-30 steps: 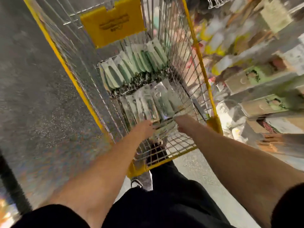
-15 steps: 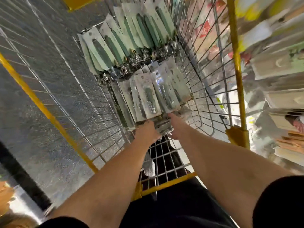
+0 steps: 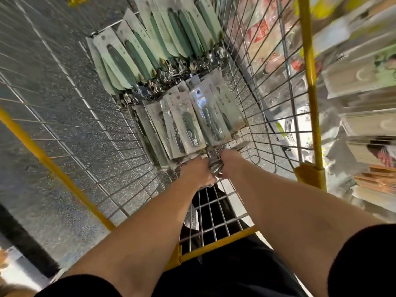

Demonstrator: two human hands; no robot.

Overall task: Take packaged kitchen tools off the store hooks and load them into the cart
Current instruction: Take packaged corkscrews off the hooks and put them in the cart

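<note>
Both arms reach down into a wire cart with yellow rails (image 3: 307,86). My left hand (image 3: 196,171) and my right hand (image 3: 230,162) meet at the near end of a fanned stack of clear blister packs with green-handled tools (image 3: 192,125), gripping its lower edge; the fingers are hidden under the packs. Beyond it, a second row of pale green cards with dark green handles (image 3: 154,52) lies across the cart floor.
Blurred shelves of packaged goods (image 3: 360,78) stand close along the cart's right side. Speckled grey floor (image 3: 53,93) shows through the mesh on the left. My dark-clad legs are behind the cart's near wall (image 3: 214,211).
The view has dipped deeper into the cart and both hands have gone lower with the stack of packs, which now lies on the cart floor.
</note>
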